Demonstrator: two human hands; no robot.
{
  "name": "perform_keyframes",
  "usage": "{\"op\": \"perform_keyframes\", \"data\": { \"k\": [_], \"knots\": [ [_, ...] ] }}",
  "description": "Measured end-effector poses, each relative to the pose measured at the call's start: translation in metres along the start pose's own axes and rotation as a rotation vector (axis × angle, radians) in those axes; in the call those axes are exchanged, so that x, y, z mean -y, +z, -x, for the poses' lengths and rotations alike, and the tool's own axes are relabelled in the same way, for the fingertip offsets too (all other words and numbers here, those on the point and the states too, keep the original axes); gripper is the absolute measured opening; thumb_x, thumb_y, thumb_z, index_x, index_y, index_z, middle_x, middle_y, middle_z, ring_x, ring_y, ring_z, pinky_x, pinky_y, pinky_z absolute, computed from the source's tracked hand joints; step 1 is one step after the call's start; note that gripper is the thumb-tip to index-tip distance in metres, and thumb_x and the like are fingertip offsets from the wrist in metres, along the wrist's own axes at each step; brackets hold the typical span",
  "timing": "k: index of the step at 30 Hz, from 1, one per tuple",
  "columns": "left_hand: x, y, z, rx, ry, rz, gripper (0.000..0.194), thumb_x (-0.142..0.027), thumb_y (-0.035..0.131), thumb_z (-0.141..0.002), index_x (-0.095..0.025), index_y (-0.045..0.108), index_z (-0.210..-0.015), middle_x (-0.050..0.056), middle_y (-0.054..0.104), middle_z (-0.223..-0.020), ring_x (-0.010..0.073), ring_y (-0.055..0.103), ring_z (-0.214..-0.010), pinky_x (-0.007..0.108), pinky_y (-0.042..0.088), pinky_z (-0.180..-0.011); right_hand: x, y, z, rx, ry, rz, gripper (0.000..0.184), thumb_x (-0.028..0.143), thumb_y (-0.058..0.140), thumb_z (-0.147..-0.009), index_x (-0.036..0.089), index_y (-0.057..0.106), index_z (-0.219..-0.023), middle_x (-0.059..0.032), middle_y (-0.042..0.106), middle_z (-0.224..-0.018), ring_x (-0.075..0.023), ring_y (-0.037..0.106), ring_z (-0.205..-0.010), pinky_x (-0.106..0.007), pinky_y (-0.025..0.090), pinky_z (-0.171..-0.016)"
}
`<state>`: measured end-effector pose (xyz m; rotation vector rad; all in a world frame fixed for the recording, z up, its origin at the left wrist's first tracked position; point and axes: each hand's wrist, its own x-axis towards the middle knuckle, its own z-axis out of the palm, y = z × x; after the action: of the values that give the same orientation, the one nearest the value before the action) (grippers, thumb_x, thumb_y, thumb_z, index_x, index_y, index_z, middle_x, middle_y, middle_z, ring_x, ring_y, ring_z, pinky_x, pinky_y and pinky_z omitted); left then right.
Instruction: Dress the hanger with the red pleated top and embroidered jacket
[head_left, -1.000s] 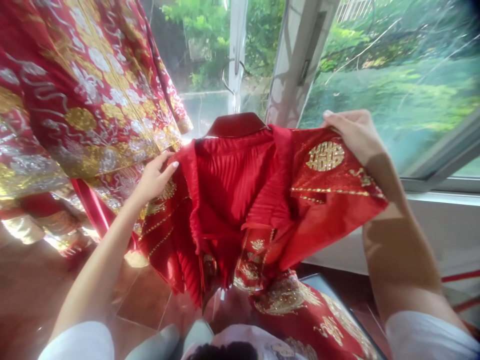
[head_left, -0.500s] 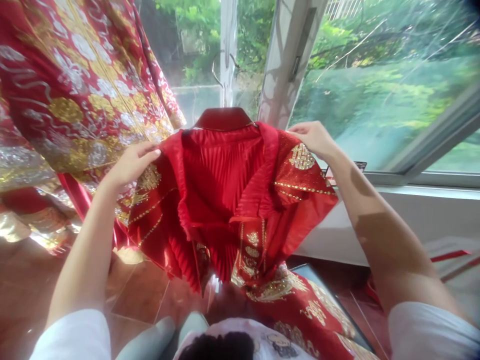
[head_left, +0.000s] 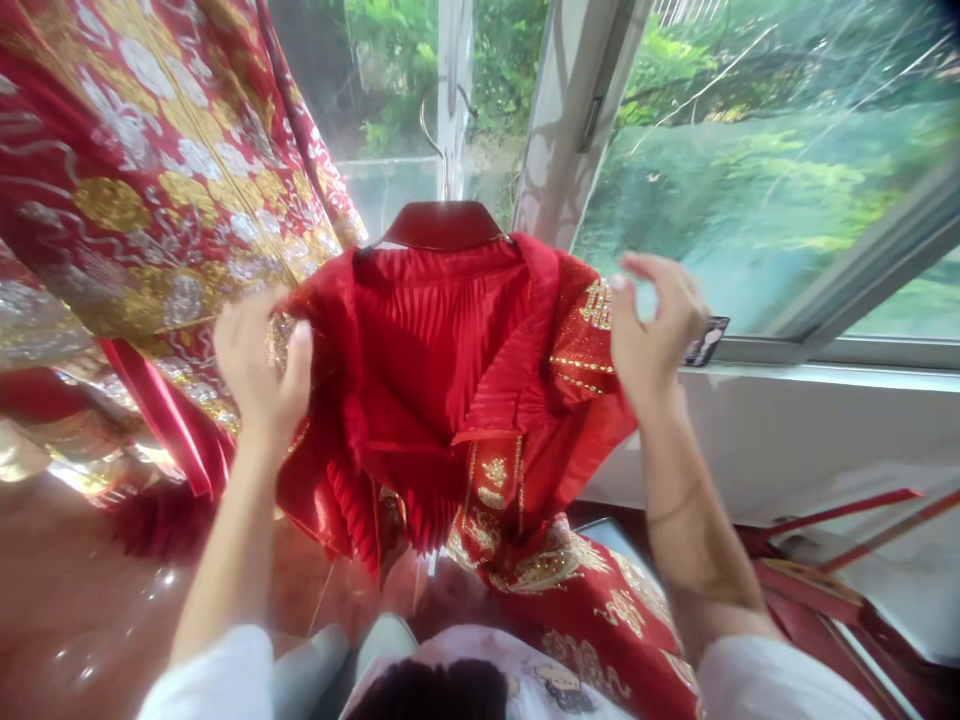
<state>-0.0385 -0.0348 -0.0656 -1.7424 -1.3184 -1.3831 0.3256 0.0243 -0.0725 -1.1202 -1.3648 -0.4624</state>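
A red jacket (head_left: 442,330) with pleated red lining and gold embroidery hangs by its shoulders on a dark red hanger (head_left: 450,225). The hanger's thin metal hook rises in front of the window frame. At the jacket's left shoulder is my left hand (head_left: 262,365), slightly blurred, thumb apart from the fingers and no cloth visibly pinched. My right hand (head_left: 660,315) is beside the right shoulder, its fingers curved and spread from the thumb, with nothing between them. Whether either hand still brushes the cloth, I cannot tell.
A large red garment (head_left: 180,190) with gold and silver embroidery hangs at the left. Windows (head_left: 750,200) with greenery outside stand ahead. Red and gold cloth (head_left: 577,590) lies below the jacket. A red folding frame (head_left: 825,570) is on the tiled floor at lower right.
Both hands have come off their hold on the jacket's shoulders and moved down toward me, fingers opening. The sleeves have dropped inward, and the jacket stays on the hanger.
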Motion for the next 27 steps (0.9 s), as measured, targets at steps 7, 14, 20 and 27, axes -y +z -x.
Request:
{"op": "perform_keyframes", "data": {
  "k": [7,14,20,27],
  "knots": [
    [-0.025,0.029,0.13,0.239,-0.461,-0.036,0.025,-0.044,0.056,-0.084,-0.02,0.054,-0.087,0.008,0.06,-0.079,0.024,0.059,-0.072,0.038,0.047,-0.067,0.032,0.011,0.134,0.193,0.292,0.034,0.031,0.048,0.059,-0.083,0.019,0.056,-0.074,-0.0016,0.056,-0.061,-0.0157,0.048,-0.052,-0.028,0.038,-0.052],
    [-0.082,0.026,0.08,0.385,-0.087,-0.076,0.015,-0.029,0.053,-0.08,-0.023,0.047,-0.068,0.008,0.055,-0.065,0.0238,0.054,-0.065,0.035,0.039,-0.057,0.113,0.022,0.096,0.273,-0.069,-0.362,0.042,0.029,0.047,-0.088,0.021,0.026,-0.053,0.0031,0.032,-0.046,-0.0093,0.03,-0.044,-0.025,0.028,-0.05],
    [-0.08,0.077,0.086,0.687,-0.302,-0.113,0.019,-0.015,0.047,-0.083,-0.016,0.055,-0.1,0.016,0.063,-0.091,0.0315,0.061,-0.087,0.039,0.048,-0.067,0.102,0.068,0.117,0.474,0.08,-0.399,0.036,0.033,0.047,-0.087,0.021,0.032,-0.058,0.0027,0.042,-0.051,-0.0098,0.036,-0.049,-0.025,0.03,-0.053],
    [-0.064,0.092,0.195,0.142,-0.49,0.129,0.041,-0.038,0.059,-0.084,-0.019,0.043,-0.117,0.02,0.054,-0.113,0.0358,0.052,-0.114,0.054,0.042,-0.097,0.069,0.044,0.16,0.306,0.267,-0.296,0.024,0.042,0.064,-0.082,0.02,0.056,-0.087,-0.0067,0.065,-0.081,-0.0197,0.062,-0.074,-0.032,0.051,-0.071]
  ]
}}
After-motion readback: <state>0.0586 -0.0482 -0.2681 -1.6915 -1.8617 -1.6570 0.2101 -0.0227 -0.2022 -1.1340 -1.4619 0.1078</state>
